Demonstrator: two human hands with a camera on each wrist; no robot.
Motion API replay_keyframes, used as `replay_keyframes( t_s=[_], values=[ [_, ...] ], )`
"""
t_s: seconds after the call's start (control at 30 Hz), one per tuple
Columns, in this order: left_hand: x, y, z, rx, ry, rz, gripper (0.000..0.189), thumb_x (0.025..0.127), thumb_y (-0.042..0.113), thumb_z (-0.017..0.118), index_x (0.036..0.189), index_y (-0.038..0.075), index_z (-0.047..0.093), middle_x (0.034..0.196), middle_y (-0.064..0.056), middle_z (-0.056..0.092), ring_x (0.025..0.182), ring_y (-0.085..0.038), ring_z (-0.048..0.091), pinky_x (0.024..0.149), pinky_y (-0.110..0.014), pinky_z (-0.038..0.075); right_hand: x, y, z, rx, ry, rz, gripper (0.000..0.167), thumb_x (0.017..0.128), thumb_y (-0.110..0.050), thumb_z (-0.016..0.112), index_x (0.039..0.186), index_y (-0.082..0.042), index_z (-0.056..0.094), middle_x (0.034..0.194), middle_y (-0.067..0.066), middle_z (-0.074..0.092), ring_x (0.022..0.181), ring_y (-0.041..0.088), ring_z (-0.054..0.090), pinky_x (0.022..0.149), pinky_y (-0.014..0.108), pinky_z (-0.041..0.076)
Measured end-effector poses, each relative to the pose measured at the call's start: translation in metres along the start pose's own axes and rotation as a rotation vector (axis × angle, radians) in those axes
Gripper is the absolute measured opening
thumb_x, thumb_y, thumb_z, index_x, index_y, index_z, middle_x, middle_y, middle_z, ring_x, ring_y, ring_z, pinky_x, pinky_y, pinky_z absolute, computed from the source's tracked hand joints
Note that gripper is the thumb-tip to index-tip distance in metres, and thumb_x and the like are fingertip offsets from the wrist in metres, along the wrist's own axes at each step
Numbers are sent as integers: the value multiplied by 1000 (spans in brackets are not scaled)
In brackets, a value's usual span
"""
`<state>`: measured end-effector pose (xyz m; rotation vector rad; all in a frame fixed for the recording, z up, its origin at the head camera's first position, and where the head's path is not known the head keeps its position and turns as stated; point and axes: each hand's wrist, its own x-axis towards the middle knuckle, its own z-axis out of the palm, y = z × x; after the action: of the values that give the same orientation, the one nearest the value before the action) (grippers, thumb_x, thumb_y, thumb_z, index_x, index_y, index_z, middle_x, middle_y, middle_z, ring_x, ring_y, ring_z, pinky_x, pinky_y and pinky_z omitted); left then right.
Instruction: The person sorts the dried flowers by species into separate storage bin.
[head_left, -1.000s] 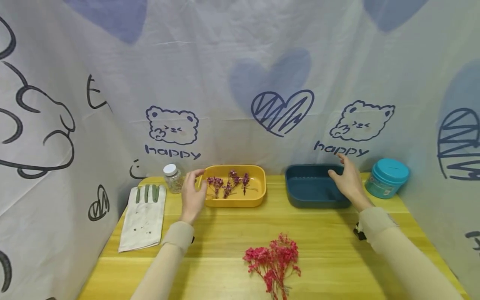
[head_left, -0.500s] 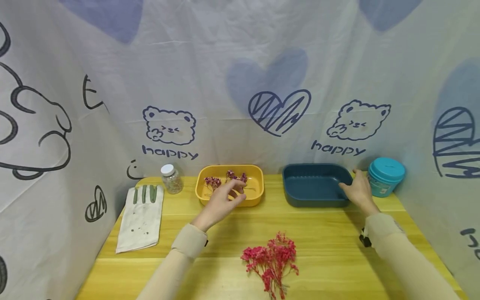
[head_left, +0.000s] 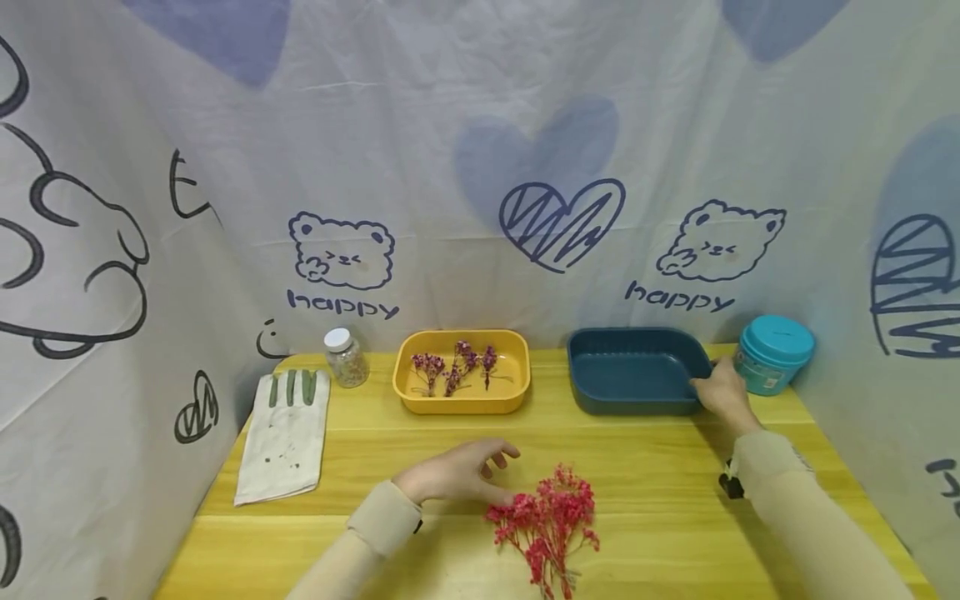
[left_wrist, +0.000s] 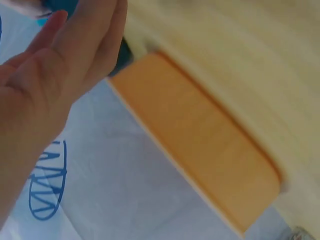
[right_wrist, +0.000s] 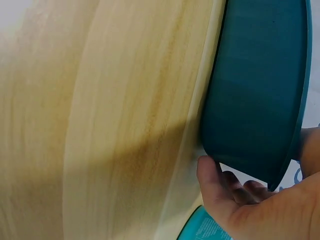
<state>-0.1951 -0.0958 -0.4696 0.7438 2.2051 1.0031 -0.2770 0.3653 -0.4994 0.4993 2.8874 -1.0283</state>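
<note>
Three sprigs of dried purple flowers (head_left: 427, 364) lie inside a yellow rectangular tray with rounded corners (head_left: 462, 406), near the back of the yellow wood-grain table (head_left: 637, 467). To its right, with a gap between, stands a dark blue tray of similar shape (head_left: 633, 406). The right hand (head_left: 724, 390) grasps that tray's right end, its fingers bent about the end wall; how firmly cannot be told. Just to the right of this hand stands a round turquoise tub with a lid (head_left: 775, 354), which leaves little room on that side. The left hand (head_left: 459, 473) grasps nothing, its fingers loosely bent; its thumb reaches the edge of a bunch of bright pink dried flowers (head_left: 551, 517) lying at the front of the table, though whether they touch cannot be told. Left of the yellow tray stands a small clear jar with a white cap (head_left: 347, 364), its contents too small to make out. Beside it a white folded cloth (head_left: 279, 475) bears three long green pieces (head_left: 291, 388) and some small dark specks. A pale hanging sheet with printed bears and hearts (head_left: 438, 275) closes off the space right behind the trays.
</note>
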Motion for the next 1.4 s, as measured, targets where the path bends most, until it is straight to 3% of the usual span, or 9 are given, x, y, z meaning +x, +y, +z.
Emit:
replay_keyframes(
  t_s=[0.23,0.47,0.57,0.8,0.9,1.13,1.23,1.4],
  values=[
    [3,-8,17,-9,-72,-9,62,90,18,85,145,8,57,131,-11,65,109,-19,63,92,-25,54,0,4,0,-27,-30,1,63,97,-7,43,148,26,26,148,49,36,139,65,34,120,71,36],
    [5,-12,29,69,-69,24,60,86,14,87,139,9,60,126,-3,66,114,-10,60,104,-24,52,4,7,1,-45,-28,-16,62,94,-6,38,146,26,29,147,49,37,138,65,37,120,70,37],
    [6,-12,33,87,-50,19,57,85,13,87,136,12,62,122,1,65,111,-8,59,103,-24,52,4,7,1,-41,-27,-17,63,93,-6,37,146,26,30,147,48,38,138,64,37,119,70,37],
    [7,-14,38,98,-27,11,32,85,9,86,111,14,68,99,6,59,87,-4,52,78,-17,50,3,6,4,-5,-22,-2,63,93,-5,37,148,24,28,149,48,37,140,63,37,120,70,37],
    [7,-15,36,74,-41,27,23,90,8,81,106,14,67,96,5,59,83,-4,51,74,-17,48,4,6,5,2,-15,1,64,92,-5,37,149,24,28,150,48,36,141,63,36,121,69,35],
    [3,-16,31,-63,-68,49,13,97,8,71,106,15,64,103,5,66,99,-4,62,91,-20,54,4,5,3,31,-23,7,63,93,-4,36,149,23,26,151,48,35,142,63,34,122,70,34],
    [3,-17,31,-122,-77,53,8,100,9,67,106,13,63,100,5,64,94,-4,62,89,-20,55,3,4,3,54,-27,21,62,94,-3,36,150,22,26,152,47,34,143,63,33,122,70,34],
    [4,-17,31,-225,-73,50,4,107,11,58,107,8,60,94,3,61,77,-7,57,70,-19,53,2,4,4,65,-39,31,63,95,-2,35,152,21,23,153,47,32,145,62,31,123,70,33]
  ],
)
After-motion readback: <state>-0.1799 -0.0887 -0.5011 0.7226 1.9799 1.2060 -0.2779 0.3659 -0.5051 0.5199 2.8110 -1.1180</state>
